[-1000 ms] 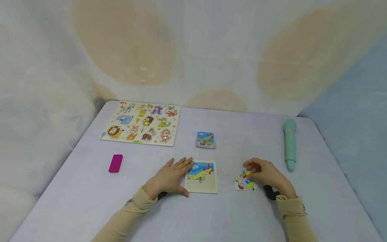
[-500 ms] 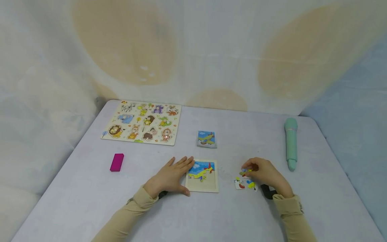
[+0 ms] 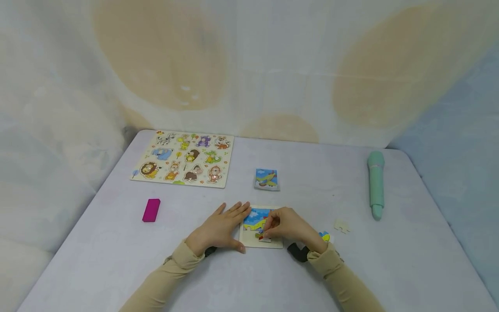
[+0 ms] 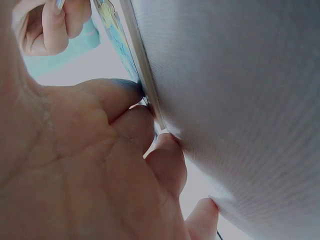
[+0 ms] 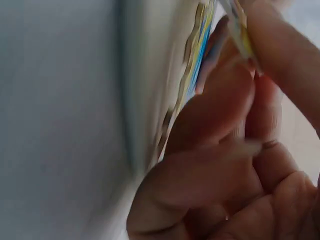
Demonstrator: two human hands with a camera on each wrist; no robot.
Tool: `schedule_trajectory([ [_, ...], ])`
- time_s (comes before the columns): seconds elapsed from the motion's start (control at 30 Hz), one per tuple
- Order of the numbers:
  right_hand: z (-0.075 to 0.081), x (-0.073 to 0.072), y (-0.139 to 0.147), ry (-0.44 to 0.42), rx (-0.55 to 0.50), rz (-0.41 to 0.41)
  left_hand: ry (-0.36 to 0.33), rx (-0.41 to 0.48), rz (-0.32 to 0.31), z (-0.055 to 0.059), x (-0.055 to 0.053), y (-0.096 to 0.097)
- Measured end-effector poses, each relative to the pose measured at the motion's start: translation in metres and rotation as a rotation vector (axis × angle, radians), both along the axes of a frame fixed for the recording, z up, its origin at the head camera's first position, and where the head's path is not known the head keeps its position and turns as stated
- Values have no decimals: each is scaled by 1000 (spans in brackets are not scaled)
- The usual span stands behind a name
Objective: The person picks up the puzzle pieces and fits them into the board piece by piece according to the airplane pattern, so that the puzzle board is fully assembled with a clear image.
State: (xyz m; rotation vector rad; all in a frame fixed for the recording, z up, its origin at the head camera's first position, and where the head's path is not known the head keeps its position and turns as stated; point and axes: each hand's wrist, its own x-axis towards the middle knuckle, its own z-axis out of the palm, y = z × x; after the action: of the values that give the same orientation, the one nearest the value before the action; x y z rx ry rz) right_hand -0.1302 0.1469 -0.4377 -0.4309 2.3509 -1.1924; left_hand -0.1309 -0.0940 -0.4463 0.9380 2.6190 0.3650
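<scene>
A small wooden jigsaw tray (image 3: 248, 240) lies in front of me, its upper part filled with blue and yellow airplane pieces (image 3: 253, 217). My left hand (image 3: 216, 230) rests spread at the tray's left side. The left wrist view shows its fingertips against the tray edge (image 4: 145, 70). Over the tray's lower right, my right hand (image 3: 290, 225) pinches a jigsaw piece (image 3: 266, 238) with red and white on it. In the right wrist view the piece (image 5: 242, 32) sits between thumb and finger, close beside the tray's picture.
To the right lie a plain-backed jigsaw piece (image 3: 341, 225) and a colored one (image 3: 324, 236), partly behind the right wrist. Farther back are an animal puzzle board (image 3: 181, 158), an airplane picture packet (image 3: 267, 179), a magenta block (image 3: 151, 210) and a mint-green microphone-shaped object (image 3: 376, 186).
My right hand has moved left from the loose pieces to the tray, carrying a jigsaw piece. A plain-backed piece shows where that hand was. My left hand has stayed in place.
</scene>
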Motion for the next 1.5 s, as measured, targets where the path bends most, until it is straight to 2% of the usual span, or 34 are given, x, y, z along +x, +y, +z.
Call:
schedule_trajectory([
  [0.1, -4, 1, -7, 28, 39, 13, 7, 8, -5, 1, 0, 1],
  [0.37, -7, 5, -19, 161, 138, -26, 19, 1, -11, 0, -1, 0],
  [0.5, -7, 4, -22, 183, 153, -40, 20, -4, -11, 0, -2, -1],
  [0.6, -8, 3, -19, 174, 135, -20, 17, 4, -12, -1, -2, 0],
  [0.77, -7, 0, 5, 114, 44, 13, 0, 13, -8, -1, -1, 1],
  [0.87, -3, -1, 30, 86, 19, -25, -9, -4, 3, 0, 0, 2],
  [1.0, -2, 3, 66, 101, 46, -104, -8, -14, 8, -1, 0, 1],
  [1.17, -4, 16, 97, 105, 80, -96, -7, -2, 5, -1, 1, 1],
  [1.33, -4, 24, 103, 179, 107, -20, -1, -5, 13, 0, 1, 0],
  [1.5, -5, 24, 96, 231, 146, -4, -8, 8, 9, 1, 0, 0],
])
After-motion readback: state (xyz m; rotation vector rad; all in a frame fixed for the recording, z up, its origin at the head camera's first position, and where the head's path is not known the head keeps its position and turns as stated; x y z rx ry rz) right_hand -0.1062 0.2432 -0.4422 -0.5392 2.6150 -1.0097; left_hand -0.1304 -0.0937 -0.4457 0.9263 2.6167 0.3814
